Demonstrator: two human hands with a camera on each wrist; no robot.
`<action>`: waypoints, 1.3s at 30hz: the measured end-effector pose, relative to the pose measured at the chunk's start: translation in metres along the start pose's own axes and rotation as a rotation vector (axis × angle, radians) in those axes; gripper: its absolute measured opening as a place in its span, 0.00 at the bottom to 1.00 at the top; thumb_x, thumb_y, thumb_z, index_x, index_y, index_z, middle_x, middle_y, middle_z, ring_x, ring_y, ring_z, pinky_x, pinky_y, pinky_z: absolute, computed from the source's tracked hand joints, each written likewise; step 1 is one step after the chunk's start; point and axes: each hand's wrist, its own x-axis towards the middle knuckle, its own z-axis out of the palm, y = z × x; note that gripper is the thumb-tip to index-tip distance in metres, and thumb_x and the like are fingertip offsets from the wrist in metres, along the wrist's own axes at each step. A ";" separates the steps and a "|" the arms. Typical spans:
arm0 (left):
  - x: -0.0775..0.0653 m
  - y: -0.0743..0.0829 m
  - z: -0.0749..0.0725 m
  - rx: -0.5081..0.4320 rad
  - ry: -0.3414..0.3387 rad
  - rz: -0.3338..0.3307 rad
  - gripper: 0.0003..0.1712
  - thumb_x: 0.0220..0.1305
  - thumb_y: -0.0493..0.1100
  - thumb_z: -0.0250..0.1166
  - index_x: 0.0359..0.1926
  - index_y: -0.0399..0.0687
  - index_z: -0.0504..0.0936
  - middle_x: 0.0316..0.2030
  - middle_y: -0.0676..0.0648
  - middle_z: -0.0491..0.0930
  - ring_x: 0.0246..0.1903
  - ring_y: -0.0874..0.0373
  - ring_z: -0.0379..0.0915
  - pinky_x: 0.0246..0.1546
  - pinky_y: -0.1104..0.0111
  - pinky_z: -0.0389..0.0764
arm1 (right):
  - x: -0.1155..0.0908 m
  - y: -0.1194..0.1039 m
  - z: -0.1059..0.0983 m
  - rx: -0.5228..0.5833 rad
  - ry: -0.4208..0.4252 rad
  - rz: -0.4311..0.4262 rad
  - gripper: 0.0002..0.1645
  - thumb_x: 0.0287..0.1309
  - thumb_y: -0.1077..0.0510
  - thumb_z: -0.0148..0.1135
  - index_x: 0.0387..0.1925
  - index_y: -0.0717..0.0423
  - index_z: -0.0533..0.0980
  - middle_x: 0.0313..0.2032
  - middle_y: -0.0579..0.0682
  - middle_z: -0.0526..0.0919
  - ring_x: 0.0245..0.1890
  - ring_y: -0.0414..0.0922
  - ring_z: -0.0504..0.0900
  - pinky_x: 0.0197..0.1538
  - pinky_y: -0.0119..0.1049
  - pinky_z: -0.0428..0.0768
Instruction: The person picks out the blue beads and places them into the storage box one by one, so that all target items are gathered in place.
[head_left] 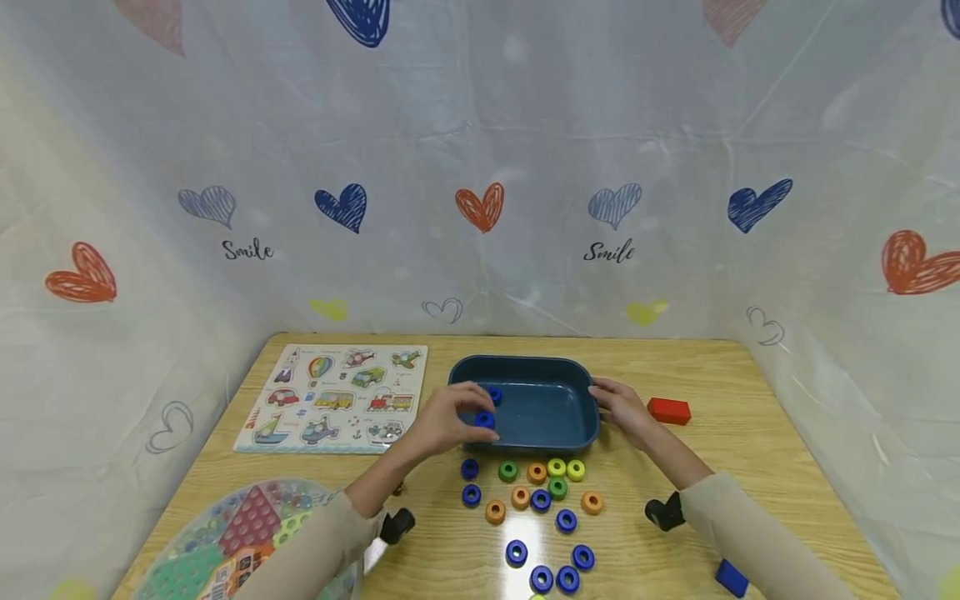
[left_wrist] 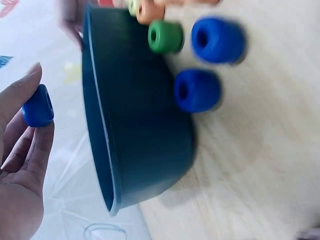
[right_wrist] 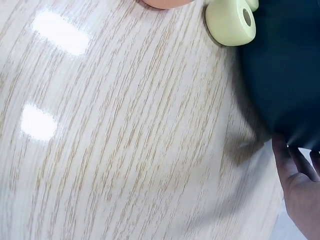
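Observation:
My left hand [head_left: 447, 419] pinches a blue ring-shaped bead [head_left: 485, 420] between thumb and fingers, over the left end of a dark teal plastic bin [head_left: 543, 408]. In the left wrist view the held bead [left_wrist: 34, 111] is near the bin's rim. Another blue bead [head_left: 495, 395] shows inside the bin at its left. My right hand [head_left: 621, 407] touches the bin's right end, its fingers fairly straight against the wall. In front of the bin lie loose blue beads [head_left: 471, 496], green beads [head_left: 507, 472], orange beads [head_left: 592, 502] and yellow beads [head_left: 575, 471].
A vehicle picture puzzle board [head_left: 337, 400] lies left of the bin. A round clear-covered pack of coloured pieces [head_left: 247, 542] is at the front left. A red block [head_left: 669, 411] and a blue block [head_left: 732, 577] are on the right. A heart-printed curtain [head_left: 480, 275] stands behind the table.

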 end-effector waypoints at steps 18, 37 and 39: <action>0.065 -0.050 0.032 0.180 -0.002 -0.127 0.36 0.38 0.50 0.78 0.50 0.39 0.79 0.44 0.43 0.77 0.42 0.49 0.75 0.38 0.67 0.78 | 0.002 0.004 0.008 0.038 0.024 0.007 0.29 0.69 0.57 0.46 0.65 0.68 0.57 0.62 0.66 0.61 0.60 0.58 0.64 0.55 0.49 0.70; 0.016 -0.023 0.005 0.027 0.037 -0.064 0.51 0.38 0.56 0.77 0.65 0.58 0.64 0.62 0.49 0.65 0.57 0.48 0.64 0.54 0.54 0.69 | 0.001 0.001 0.002 -0.003 0.038 0.001 0.30 0.69 0.57 0.45 0.66 0.68 0.55 0.62 0.68 0.60 0.60 0.60 0.65 0.54 0.47 0.72; 0.002 -0.020 0.003 -0.008 0.057 -0.054 0.47 0.39 0.51 0.78 0.63 0.54 0.68 0.60 0.47 0.67 0.55 0.47 0.66 0.53 0.54 0.70 | 0.000 0.002 0.002 -0.001 0.037 0.001 0.30 0.69 0.56 0.45 0.66 0.68 0.55 0.62 0.68 0.60 0.60 0.60 0.65 0.54 0.47 0.72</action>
